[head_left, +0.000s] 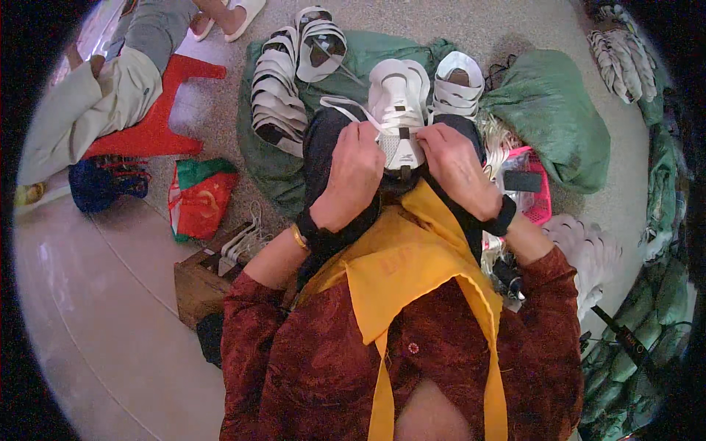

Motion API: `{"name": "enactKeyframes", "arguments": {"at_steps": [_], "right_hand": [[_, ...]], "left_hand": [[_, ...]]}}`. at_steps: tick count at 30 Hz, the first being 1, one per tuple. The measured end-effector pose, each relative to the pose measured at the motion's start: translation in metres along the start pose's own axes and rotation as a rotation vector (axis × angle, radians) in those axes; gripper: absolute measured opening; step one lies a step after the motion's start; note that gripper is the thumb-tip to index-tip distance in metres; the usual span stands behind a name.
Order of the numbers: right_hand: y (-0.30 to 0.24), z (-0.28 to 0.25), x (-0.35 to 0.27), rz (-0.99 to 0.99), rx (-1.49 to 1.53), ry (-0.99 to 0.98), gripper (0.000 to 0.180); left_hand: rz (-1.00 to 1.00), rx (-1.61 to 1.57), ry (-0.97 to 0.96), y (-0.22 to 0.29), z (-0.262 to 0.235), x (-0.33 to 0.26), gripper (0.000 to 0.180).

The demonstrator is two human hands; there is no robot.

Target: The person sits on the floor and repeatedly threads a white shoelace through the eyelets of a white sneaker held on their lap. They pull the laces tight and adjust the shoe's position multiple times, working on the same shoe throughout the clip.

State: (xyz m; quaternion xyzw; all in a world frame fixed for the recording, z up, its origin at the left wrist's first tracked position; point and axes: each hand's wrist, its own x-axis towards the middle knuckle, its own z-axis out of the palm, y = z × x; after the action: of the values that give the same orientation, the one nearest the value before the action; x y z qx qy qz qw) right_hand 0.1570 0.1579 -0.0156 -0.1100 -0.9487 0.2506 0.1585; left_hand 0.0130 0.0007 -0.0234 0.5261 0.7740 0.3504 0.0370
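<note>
While you sit with your knees together in front of you, one white shoe (397, 87) lies on your lap between both hands, its tongue uppermost. Your left hand (351, 173) is nearly closed, its fingertips gripping the shoe's left edge; your right hand (460, 165) pinches the right edge with thumb and fingers. Whether either also nips the lace (340, 100) is hidden. The lacing looks part done: lace crosses the tongue, but a loose loop sticks out at nine o'clock, not drawn in, and no bow shows.

Beyond it, a long nested row of shoes (277, 99) lies at nine o'clock, a second stack (321, 45) at ten and a shorter one (459, 82) at two; you cannot tell from here how many are laced. Around them, a green sack (555, 110) bulges at three, a pink basket (546, 197) sits at four, your yellow apron (408, 257) spreads at six, and a red and green bag (204, 202) stands at eight. Farther out at nine, someone sits by a red stool (180, 95).
</note>
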Motion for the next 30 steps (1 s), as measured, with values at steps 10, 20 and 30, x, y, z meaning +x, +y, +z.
{"name": "enactKeyframes", "arguments": {"at_steps": [10,20,30], "right_hand": [[0.006,0.006,0.001,0.011,-0.005,0.069,0.014],[-0.034,-0.015,0.009,0.062,0.440,-0.003,0.014],[-0.016,0.025,0.041,-0.033,0.024,-0.093,0.013]], "left_hand": [[-0.028,-0.078,0.022,-0.001,-0.002,0.001,0.016],[-0.112,-0.120,0.019,0.002,-0.007,0.005,0.015],[-0.120,-0.147,0.003,-0.002,-0.006,0.009,0.014]]}}
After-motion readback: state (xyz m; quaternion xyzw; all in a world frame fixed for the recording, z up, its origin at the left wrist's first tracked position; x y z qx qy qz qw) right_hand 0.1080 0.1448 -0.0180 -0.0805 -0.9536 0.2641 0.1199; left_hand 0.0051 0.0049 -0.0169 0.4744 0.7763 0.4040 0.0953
